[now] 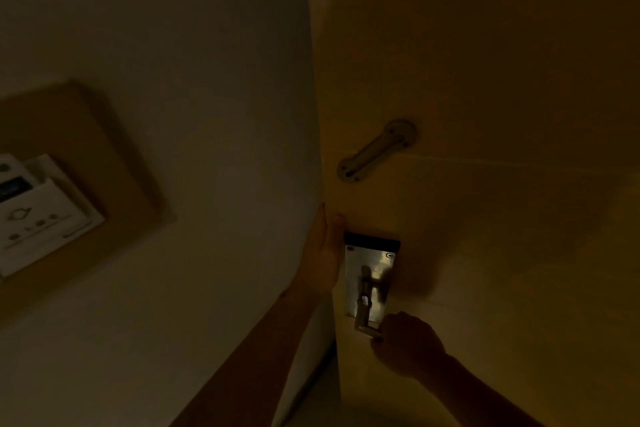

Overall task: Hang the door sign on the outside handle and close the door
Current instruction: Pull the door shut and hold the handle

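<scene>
The scene is dim. A wooden door [485, 97] fills the right half, seen from inside. A metal lock plate [372, 270] with a black top sits near the door's left edge, and a lever handle [363, 322] sticks out from it. My right hand [408, 343] is closed around the end of the lever. My left hand [323, 253] lies flat with fingers extended along the door's left edge, where it meets the wall. No door sign shows.
A white wall [190, 114] fills the left half. A card-holder switch panel [41, 215] on a brown backing plate is mounted at the far left. A metal security latch plate [377, 151] is screwed to the door above the lock.
</scene>
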A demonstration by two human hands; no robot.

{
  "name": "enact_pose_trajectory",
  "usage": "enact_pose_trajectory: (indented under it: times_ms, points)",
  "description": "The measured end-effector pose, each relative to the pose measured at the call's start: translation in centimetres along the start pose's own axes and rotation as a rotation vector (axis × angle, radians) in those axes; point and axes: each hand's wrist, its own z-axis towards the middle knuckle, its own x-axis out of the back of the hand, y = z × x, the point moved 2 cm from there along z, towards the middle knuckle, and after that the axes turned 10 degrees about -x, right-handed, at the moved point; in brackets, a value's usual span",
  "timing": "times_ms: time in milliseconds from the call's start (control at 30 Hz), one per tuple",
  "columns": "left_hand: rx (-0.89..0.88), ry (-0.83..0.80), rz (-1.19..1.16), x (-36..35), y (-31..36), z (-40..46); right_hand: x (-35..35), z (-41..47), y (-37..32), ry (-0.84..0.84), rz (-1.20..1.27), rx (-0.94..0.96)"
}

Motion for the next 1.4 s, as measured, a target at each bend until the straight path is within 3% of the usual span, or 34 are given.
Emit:
enact_pose_trajectory:
  times_ms: [300,467,567,733,933,1100,1267,1400]
  points:
    - [-0.039,-0.013,0.122,-1.2,-1.6,4.7,1.0,2.7,0.4,0.123,0.056,-0.077]
    - [0.037,0.084,0.102,-3.3,-2.7,4.3,0.4,4.6,0.2,0.076,0.186,-0.141]
    - [0.170,0.019,-0.033,-4.5,-3.5,4.1,0.0,6.0,0.3,0.057,0.226,-0.158]
    - [0.166,-0.027,-0.052,-5.9,-3.4,4.3,0.2,7.8,0.7,-0.003,0.287,-0.164]
    - [0.132,0.181,0.063,-9.2,-1.0,4.7,0.8,8.8,1.1,0.084,0.320,-0.187]
    - [0.118,0.298,0.066,-11.1,-1.6,5.0,0.1,10.1,2.2,0.033,0.429,-0.260]
    - [0.021,0.216,0.311,-11.1,-1.9,5.3,0.9,10.5,2.3,0.104,0.367,-0.236]
    - [-0.013,0.132,0.277,-10.3,-2.7,6.4,1.4,11.3,2.2,0.187,0.268,-0.192]
